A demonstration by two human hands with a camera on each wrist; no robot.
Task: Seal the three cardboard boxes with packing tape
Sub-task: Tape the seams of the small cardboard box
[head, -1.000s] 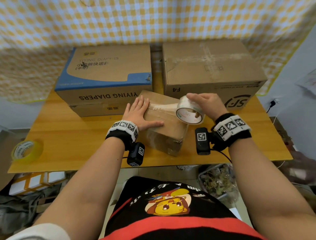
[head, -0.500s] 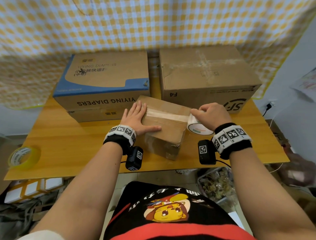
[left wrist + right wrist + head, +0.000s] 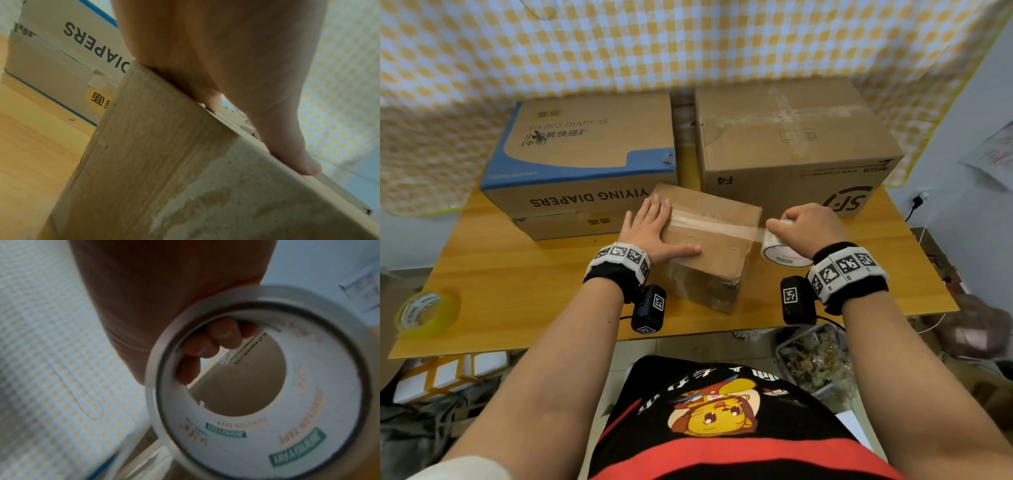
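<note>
A small brown cardboard box (image 3: 717, 251) (image 3: 164, 170) stands on the wooden table (image 3: 524, 291), in front of a diaper box (image 3: 585, 164) and an SF box (image 3: 791, 144). My left hand (image 3: 654, 229) (image 3: 226, 73) lies flat on the small box's top left, fingers straight, thumb along the near edge. My right hand (image 3: 808, 228) grips a roll of clear packing tape (image 3: 780, 251) (image 3: 257, 386) just past the box's right edge, fingers hooked inside the core (image 3: 207, 344). A tape strip (image 3: 715, 224) runs across the box top to the roll.
A second, yellowish tape roll (image 3: 426, 310) lies at the table's left front corner. A checked cloth (image 3: 688, 41) hangs behind the boxes. Under the table on the floor are white boxes (image 3: 448, 373) and a bag (image 3: 815, 359).
My right hand has drawn the tape roll from above the box's right part down past its right edge, laying a strip across the top. The left hand stays flat in place.
</note>
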